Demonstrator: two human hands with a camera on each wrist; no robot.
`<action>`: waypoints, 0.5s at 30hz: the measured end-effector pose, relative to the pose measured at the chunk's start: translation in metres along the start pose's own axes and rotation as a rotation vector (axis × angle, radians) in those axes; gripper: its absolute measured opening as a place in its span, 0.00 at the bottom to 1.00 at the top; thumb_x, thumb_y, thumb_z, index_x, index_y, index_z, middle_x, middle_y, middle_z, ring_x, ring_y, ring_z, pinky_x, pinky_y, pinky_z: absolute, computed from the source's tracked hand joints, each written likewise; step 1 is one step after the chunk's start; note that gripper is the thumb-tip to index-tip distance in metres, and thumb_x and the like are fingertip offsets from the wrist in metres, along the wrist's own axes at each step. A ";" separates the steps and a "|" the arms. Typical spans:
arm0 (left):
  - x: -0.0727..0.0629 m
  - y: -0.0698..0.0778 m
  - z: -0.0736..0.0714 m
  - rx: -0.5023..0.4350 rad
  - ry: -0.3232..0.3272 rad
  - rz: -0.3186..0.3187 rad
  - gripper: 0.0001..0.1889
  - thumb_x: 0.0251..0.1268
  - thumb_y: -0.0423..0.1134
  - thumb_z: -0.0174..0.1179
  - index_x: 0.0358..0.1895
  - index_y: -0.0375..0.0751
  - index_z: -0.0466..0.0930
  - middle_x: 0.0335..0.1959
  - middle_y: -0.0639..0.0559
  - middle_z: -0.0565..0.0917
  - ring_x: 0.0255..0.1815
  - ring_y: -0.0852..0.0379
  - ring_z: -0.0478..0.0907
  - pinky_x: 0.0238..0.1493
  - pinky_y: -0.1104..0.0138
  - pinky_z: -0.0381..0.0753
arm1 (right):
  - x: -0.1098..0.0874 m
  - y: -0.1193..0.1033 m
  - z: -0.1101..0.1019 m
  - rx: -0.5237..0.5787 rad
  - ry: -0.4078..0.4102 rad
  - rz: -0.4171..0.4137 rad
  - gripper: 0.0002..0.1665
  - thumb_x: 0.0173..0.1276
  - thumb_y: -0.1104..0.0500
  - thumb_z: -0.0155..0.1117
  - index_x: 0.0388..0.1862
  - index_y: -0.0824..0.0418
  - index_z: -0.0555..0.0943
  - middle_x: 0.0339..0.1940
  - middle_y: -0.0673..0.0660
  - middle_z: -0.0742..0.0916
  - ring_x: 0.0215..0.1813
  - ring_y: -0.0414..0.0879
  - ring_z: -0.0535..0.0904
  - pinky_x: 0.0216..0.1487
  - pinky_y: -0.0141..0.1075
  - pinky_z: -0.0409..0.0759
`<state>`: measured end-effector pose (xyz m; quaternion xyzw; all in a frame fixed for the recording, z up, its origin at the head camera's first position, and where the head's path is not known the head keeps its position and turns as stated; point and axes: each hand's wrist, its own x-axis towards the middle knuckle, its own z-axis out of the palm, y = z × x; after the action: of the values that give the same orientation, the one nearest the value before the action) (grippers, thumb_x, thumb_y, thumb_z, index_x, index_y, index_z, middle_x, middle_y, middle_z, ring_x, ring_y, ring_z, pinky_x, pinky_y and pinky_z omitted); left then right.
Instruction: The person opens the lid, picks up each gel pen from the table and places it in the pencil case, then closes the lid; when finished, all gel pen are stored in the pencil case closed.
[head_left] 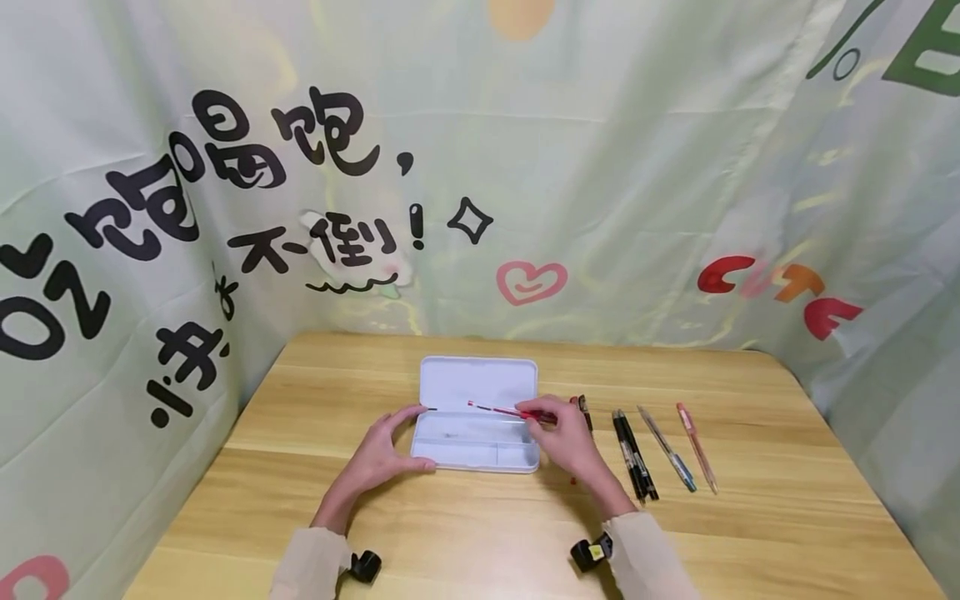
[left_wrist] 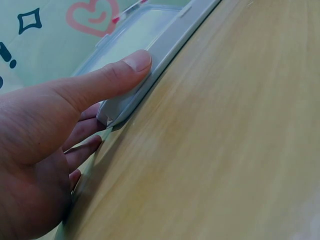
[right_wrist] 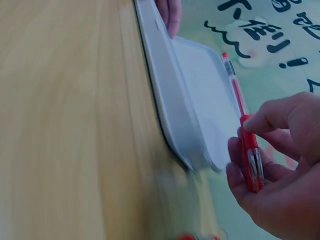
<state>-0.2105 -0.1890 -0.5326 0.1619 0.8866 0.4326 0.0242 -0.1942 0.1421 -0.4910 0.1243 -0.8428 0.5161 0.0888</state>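
A pale, shallow pencil case (head_left: 457, 457) lies on the table with its hinged lid (head_left: 480, 379) laid back. My left hand (head_left: 378, 454) grips the case's left end. Its thumb presses the front wall, plain in the left wrist view, while the other fingers reach round the end. Over the case's right side, my right hand (head_left: 566, 437) holds a red pen (right_wrist: 248, 135) with a clear barrel between thumb and fingers. The pen points left across the hinge line, above the long compartment. A small dark mark shows on that compartment's floor.
Right of the case lie black pens (head_left: 633, 458), a clear pen with a blue end (head_left: 667, 450) and a pinkish-red pen (head_left: 697, 448). More red and black pens (head_left: 584, 410) are partly hidden behind my right hand. A printed curtain (head_left: 637, 208) hangs behind the wooden table (head_left: 780, 500).
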 end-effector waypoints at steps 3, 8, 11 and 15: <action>0.001 0.000 0.001 -0.007 -0.001 0.003 0.49 0.40 0.56 0.85 0.72 0.54 0.73 0.72 0.41 0.73 0.69 0.33 0.68 0.65 0.33 0.65 | 0.004 -0.002 0.012 -0.006 0.018 -0.019 0.13 0.64 0.75 0.70 0.44 0.63 0.90 0.42 0.55 0.90 0.44 0.49 0.85 0.46 0.37 0.85; 0.004 0.000 0.001 -0.017 -0.009 0.010 0.49 0.41 0.56 0.85 0.72 0.54 0.73 0.72 0.42 0.73 0.70 0.34 0.68 0.67 0.33 0.64 | 0.009 -0.005 0.031 -0.033 0.001 -0.036 0.13 0.60 0.76 0.73 0.39 0.62 0.91 0.38 0.53 0.91 0.40 0.47 0.85 0.42 0.35 0.84; 0.004 0.002 0.001 -0.026 -0.006 0.005 0.49 0.40 0.56 0.85 0.72 0.56 0.73 0.72 0.43 0.73 0.70 0.35 0.68 0.68 0.33 0.63 | 0.011 -0.007 0.041 -0.048 -0.040 -0.032 0.11 0.61 0.75 0.73 0.38 0.61 0.91 0.38 0.53 0.91 0.41 0.48 0.85 0.42 0.36 0.84; 0.003 0.001 0.000 -0.014 -0.011 -0.004 0.48 0.41 0.56 0.84 0.72 0.56 0.73 0.72 0.43 0.73 0.70 0.34 0.67 0.68 0.33 0.62 | 0.010 -0.006 0.051 -0.075 -0.117 -0.002 0.09 0.65 0.71 0.72 0.38 0.60 0.92 0.40 0.53 0.91 0.47 0.50 0.85 0.47 0.39 0.84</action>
<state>-0.2127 -0.1871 -0.5316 0.1624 0.8837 0.4380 0.0309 -0.2033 0.0925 -0.5057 0.1518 -0.8651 0.4760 0.0443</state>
